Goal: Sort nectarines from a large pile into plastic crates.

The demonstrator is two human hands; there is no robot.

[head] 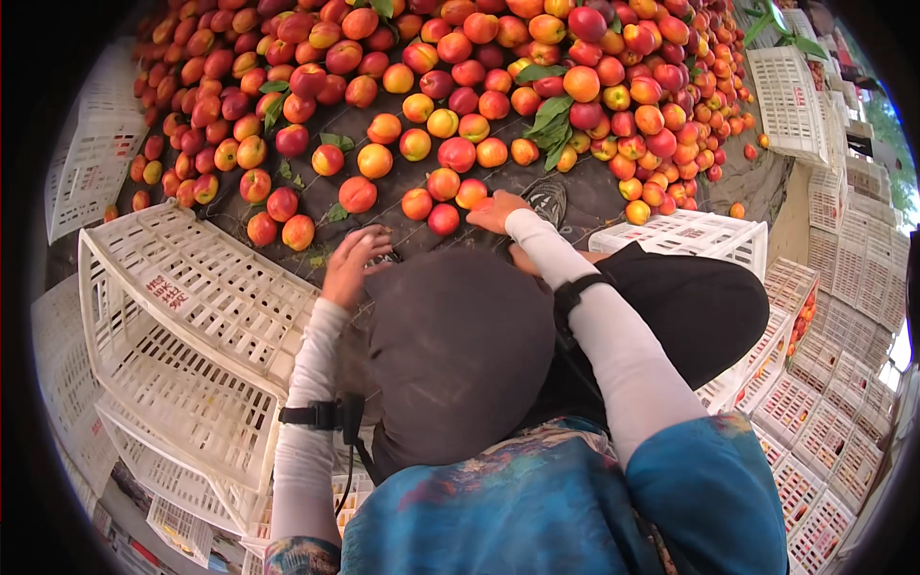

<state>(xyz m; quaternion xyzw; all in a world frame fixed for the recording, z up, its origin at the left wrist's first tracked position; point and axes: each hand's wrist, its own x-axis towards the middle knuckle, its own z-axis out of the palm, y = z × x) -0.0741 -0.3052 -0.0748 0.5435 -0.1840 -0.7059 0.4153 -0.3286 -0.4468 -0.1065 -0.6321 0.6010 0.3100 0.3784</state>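
Observation:
Many red and yellow nectarines (457, 154) lie loose on a dark ground sheet before me, some with green leaves (552, 123) among them. My right hand (496, 211) reaches down at the near edge of the fruit, its fingers on a nectarine beside a small cluster. Whether it grips that fruit is hard to tell, as the hand partly hides it. My left hand (357, 260) is beside my knee, with fingers apart and bent, and no fruit shows in it. White sleeves with black wrist straps cover both forearms.
White plastic crates (208, 287) are stacked at my left, close to my left arm. Another white crate (690, 233) stands by my right knee. More stacked crates (805, 424), several with fruit inside, line the right side. A shoe (548, 203) shows beyond my right hand.

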